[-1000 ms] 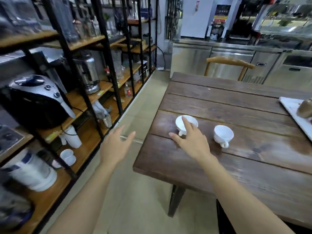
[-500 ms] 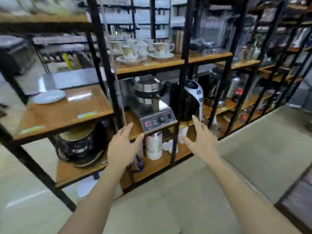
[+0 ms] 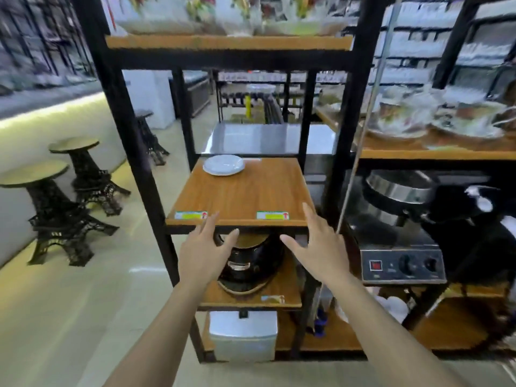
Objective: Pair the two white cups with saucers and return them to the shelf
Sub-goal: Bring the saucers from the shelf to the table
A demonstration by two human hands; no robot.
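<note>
1. The saucers [image 3: 223, 165] lie stacked at the back left corner of the wooden shelf [image 3: 240, 195], white and shallow; no white cup shows anywhere in this view
2. Left hand [image 3: 201, 254] hangs in front of the shelf's front edge, just below it, fingers spread wide and holding nothing
3. Right hand [image 3: 317, 251] is level with it near the shelf's front right corner, its grip equally wide and empty — neither hand touches the shelf
4. Below the shelf sits a black pot [image 3: 251, 263], which plays no part in the task
5. The saucers look like glazed ceramic: stiff, light, slippery and easy to chip, so I would take them by the rim, thumb on top and fingers beneath, lifting the stack rather than dragging it
6. Judged from this, the fetching of saucers is in hand and pairing has not begun — the reach must go deep over the shelf to its far left
</note>
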